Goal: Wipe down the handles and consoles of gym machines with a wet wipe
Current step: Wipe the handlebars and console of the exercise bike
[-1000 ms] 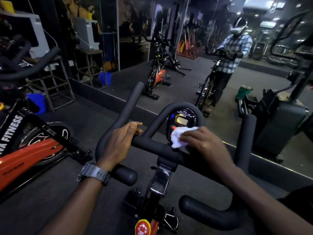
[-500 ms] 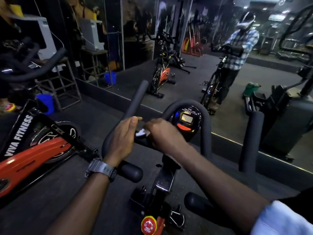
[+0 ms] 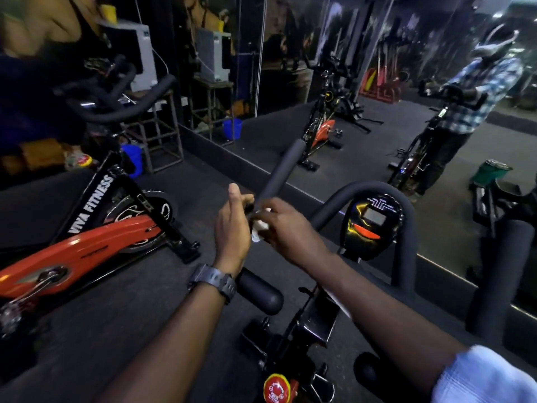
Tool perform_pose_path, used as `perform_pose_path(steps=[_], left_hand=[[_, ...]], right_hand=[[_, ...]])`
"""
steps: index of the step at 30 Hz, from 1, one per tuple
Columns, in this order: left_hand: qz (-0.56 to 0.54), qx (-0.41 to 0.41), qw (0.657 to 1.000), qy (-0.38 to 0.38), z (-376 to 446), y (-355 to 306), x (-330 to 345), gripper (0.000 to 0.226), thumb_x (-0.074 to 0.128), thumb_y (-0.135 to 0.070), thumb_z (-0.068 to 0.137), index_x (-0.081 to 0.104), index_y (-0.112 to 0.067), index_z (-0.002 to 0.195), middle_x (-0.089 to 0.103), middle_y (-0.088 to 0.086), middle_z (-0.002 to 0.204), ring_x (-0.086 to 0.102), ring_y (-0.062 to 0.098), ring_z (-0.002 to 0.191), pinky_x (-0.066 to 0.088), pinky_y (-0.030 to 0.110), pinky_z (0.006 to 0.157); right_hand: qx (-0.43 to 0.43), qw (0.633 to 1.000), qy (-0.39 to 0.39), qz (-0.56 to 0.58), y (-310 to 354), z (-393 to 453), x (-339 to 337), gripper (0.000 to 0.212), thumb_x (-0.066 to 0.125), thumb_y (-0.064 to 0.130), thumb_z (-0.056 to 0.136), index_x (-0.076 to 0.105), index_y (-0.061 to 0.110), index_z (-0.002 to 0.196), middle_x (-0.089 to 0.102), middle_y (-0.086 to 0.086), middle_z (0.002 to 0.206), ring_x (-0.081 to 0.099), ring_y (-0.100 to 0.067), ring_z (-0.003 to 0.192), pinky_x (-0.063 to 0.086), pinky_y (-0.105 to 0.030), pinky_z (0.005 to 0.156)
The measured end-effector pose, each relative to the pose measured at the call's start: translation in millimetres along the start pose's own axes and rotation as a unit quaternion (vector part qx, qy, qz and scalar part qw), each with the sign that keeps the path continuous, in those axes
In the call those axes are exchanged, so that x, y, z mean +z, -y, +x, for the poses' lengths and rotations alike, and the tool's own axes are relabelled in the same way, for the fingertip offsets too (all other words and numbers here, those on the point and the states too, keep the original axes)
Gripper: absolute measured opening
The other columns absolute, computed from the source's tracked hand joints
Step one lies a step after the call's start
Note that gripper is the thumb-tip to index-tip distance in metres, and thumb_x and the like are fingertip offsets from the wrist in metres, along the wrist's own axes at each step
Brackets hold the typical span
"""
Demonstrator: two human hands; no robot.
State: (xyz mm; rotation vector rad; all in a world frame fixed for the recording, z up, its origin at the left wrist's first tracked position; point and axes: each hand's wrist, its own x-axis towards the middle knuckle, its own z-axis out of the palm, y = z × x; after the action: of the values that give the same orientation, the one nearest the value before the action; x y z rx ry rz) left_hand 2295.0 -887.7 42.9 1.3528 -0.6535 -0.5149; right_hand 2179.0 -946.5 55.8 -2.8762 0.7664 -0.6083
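The small crumpled white wet wipe [image 3: 259,228] sits between the two hands, on the left branch of the black foam-padded handlebar [image 3: 277,173] of the exercise bike, just left of the round black console with a grey screen and an orange stripe [image 3: 372,225]. The right hand [image 3: 290,228] curls its fingers over the wipe and presses it to the bar; only a white edge shows beneath them. The left hand [image 3: 232,228] stands beside it, thumb raised and palm towards the wipe; whether its fingers close round the bar is hidden behind the hand. A likely fault: the bunched wipe cleans only a narrow strip, and the patch beneath the left hand is missed unless that hand shifts. A loose pinch may also let the wipe slip to the dark rubber floor [image 3: 122,321]. An orange-and-black spin bike [image 3: 87,251] stands to the left, a wall mirror [image 3: 377,97] ahead.
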Motion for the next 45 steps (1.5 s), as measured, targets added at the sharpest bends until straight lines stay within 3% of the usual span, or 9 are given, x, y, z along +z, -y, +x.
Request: perform_pose_path(steps=[4, 8, 22, 27, 31, 34, 37, 41, 45], left_hand=[[-0.015, -0.036, 0.999, -0.004, 2, 1, -1, 0.082, 0.022, -0.086, 0.081, 0.075, -0.026, 0.098, 0.076, -0.004, 0.104, 0.071, 0.015, 0.1, 0.054, 0.052, 0.096], [-0.031, -0.023, 0.999, -0.017, -2, -2, -2, 0.079, 0.023, -0.074, 0.094, 0.074, -0.015, 0.108, 0.074, 0.0, 0.113, 0.069, 0.014, 0.104, 0.054, 0.024, 0.083], [-0.059, -0.018, 0.995, -0.082, 1, 0, -3, 0.077, 0.029, -0.085, 0.079, 0.074, -0.025, 0.095, 0.076, -0.004, 0.107, 0.069, 0.01, 0.106, 0.049, 0.044, 0.105], [-0.009, -0.028, 0.989, -0.142, 2, 2, -2, 0.081, 0.027, -0.09, 0.078, 0.076, -0.027, 0.089, 0.077, 0.0, 0.103, 0.069, 0.022, 0.104, 0.048, 0.053, 0.103], [0.036, -0.033, 0.988, -0.147, -6, -6, 1, 0.085, 0.024, -0.088, 0.082, 0.075, -0.021, 0.092, 0.077, -0.001, 0.094, 0.071, 0.021, 0.096, 0.052, 0.05, 0.098], [0.057, -0.035, 0.984, -0.164, -15, -10, -4, 0.084, 0.021, -0.081, 0.086, 0.075, -0.018, 0.095, 0.076, -0.001, 0.097, 0.069, 0.02, 0.099, 0.05, 0.047, 0.1], [0.022, -0.048, 0.987, -0.153, -22, -6, -10, 0.093, 0.023, -0.096, 0.075, 0.075, -0.021, 0.096, 0.076, 0.001, 0.105, 0.068, 0.023, 0.105, 0.048, 0.051, 0.103], [-0.023, -0.044, 0.988, -0.148, -19, 8, -11, 0.091, 0.029, -0.101, 0.067, 0.076, -0.028, 0.092, 0.076, 0.0, 0.106, 0.068, 0.021, 0.108, 0.047, 0.052, 0.105], [-0.139, -0.11, 0.97, -0.165, -17, 4, -24, 0.099, 0.034, -0.103, 0.062, 0.075, -0.02, 0.097, 0.074, 0.008, 0.112, 0.065, 0.029, 0.113, 0.045, 0.05, 0.109]], right_hand=[[0.019, 1.0, 0.004, -0.005, 21, 31, -1, 0.012, 0.068, 0.012, 0.083, 0.072, 0.014, 0.094, 0.068, -0.01, 0.099, 0.065, -0.027, 0.091, 0.047, -0.028, 0.072], [-0.026, 0.998, 0.047, -0.033, 9, 7, -6, 0.013, 0.067, 0.014, 0.087, 0.073, 0.016, 0.097, 0.07, -0.007, 0.099, 0.061, -0.025, 0.095, 0.05, -0.034, 0.073], [0.112, 0.993, 0.028, 0.017, 13, 49, 1, 0.013, 0.059, 0.017, 0.09, 0.069, 0.016, 0.098, 0.065, -0.01, 0.097, 0.065, -0.031, 0.089, 0.046, -0.031, 0.063], [0.005, 0.991, 0.125, 0.054, 21, 40, 8, 0.017, 0.059, 0.01, 0.087, 0.067, 0.011, 0.102, 0.066, -0.012, 0.096, 0.065, -0.032, 0.089, 0.044, -0.03, 0.063], [0.095, 0.992, 0.055, 0.065, 16, 58, 8, 0.015, 0.061, 0.016, 0.088, 0.069, 0.012, 0.1, 0.066, -0.015, 0.096, 0.066, -0.037, 0.091, 0.045, -0.031, 0.064], [0.02, 0.993, 0.082, 0.077, 43, 51, 13, 0.02, 0.053, 0.014, 0.093, 0.065, 0.011, 0.109, 0.069, -0.018, 0.102, 0.065, -0.039, 0.097, 0.051, -0.039, 0.075], [-0.03, 0.985, 0.159, 0.068, 36, 36, 5, 0.023, 0.057, 0.013, 0.09, 0.068, 0.017, 0.11, 0.07, -0.014, 0.101, 0.067, -0.033, 0.097, 0.049, -0.03, 0.073], [0.073, 0.993, 0.087, 0.04, 17, 67, 1, 0.021, 0.065, 0.017, 0.086, 0.074, 0.024, 0.104, 0.071, -0.009, 0.098, 0.069, -0.028, 0.094, 0.053, -0.03, 0.075], [-0.056, 0.985, 0.153, 0.06, 62, 33, 11, 0.02, 0.06, 0.014, 0.088, 0.071, 0.015, 0.105, 0.072, -0.009, 0.101, 0.066, -0.028, 0.094, 0.051, -0.031, 0.077]])
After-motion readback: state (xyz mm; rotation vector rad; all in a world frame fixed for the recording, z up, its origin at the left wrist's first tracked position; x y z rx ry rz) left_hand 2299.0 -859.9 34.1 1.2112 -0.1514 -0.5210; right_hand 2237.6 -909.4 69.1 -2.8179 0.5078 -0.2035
